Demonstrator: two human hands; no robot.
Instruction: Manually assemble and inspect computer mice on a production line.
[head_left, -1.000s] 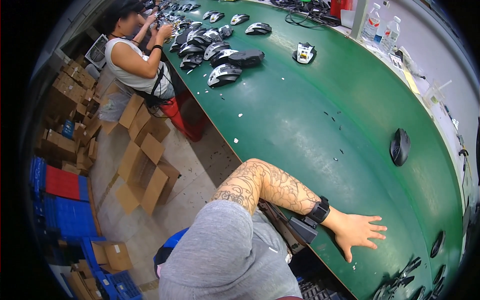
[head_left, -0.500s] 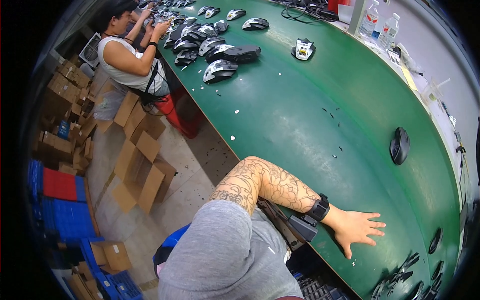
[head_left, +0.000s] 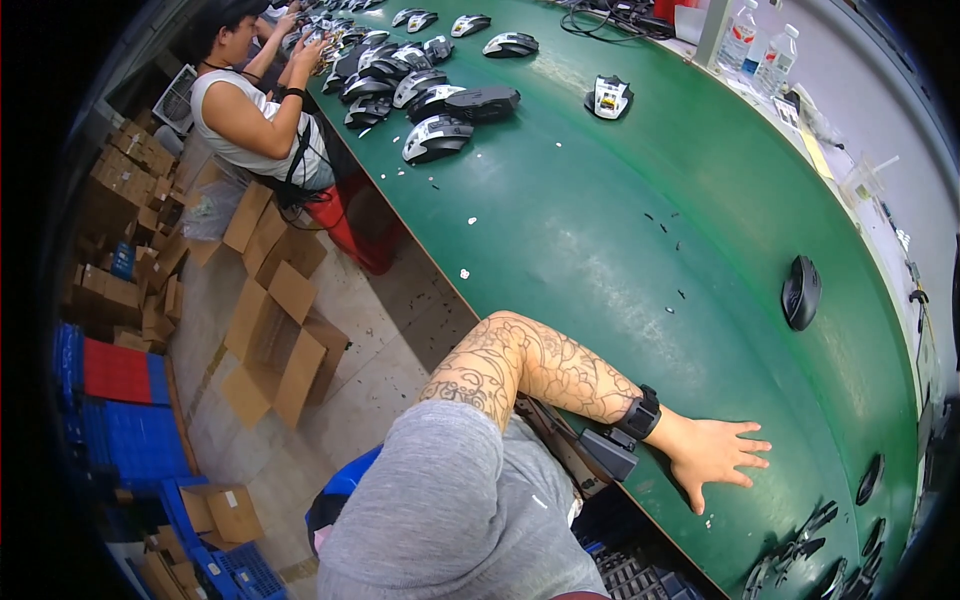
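My left hand (head_left: 718,456) lies palm down on the green table (head_left: 560,250), fingers spread and nothing in it. A black strap with a box-like device (head_left: 608,453) is round its wrist. Nearest to it are black plastic mouse parts (head_left: 800,548) at the lower right, cut off by the picture's edge. A black computer mouse (head_left: 801,293) lies farther off, by the table's far edge. My right hand does not show.
Several part-assembled mice (head_left: 437,138) crowd the far left table. A mouse with its top off (head_left: 609,98) stands apart. A co-worker in a white sleeveless top (head_left: 240,120) sits at the left edge. Open cardboard boxes (head_left: 285,345) and blue crates (head_left: 245,570) stand on the floor.
The view has shifted very slightly. My left hand stays flat on the table. The co-worker's hands and head have moved a little.
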